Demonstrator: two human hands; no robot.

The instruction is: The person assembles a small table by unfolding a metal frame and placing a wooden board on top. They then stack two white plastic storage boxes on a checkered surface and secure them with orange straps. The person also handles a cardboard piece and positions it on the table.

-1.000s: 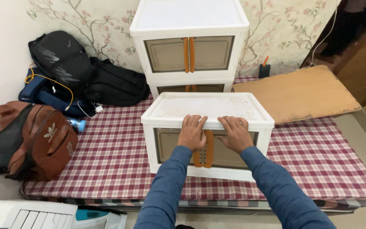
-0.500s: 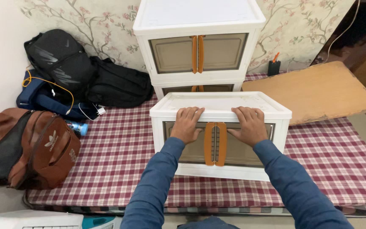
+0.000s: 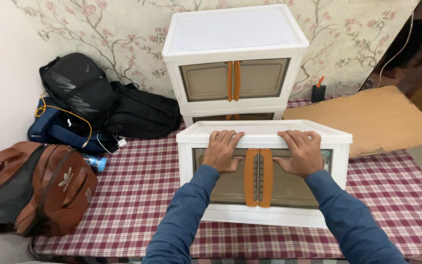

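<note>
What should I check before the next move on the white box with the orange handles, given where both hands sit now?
1. Left hand flat on the front top edge of the white plastic storage box with orange door handles: ok.
2. Right hand on the same edge, opposite side of the orange handles: ok.
3. Doors closed, handles together: ok.
4. Box resting level on the red checked tablecloth: ok.
5. Gap to the stacked white boxes behind: cannot tell.
6. Box contents behind the tinted panels: cannot tell.
</note>
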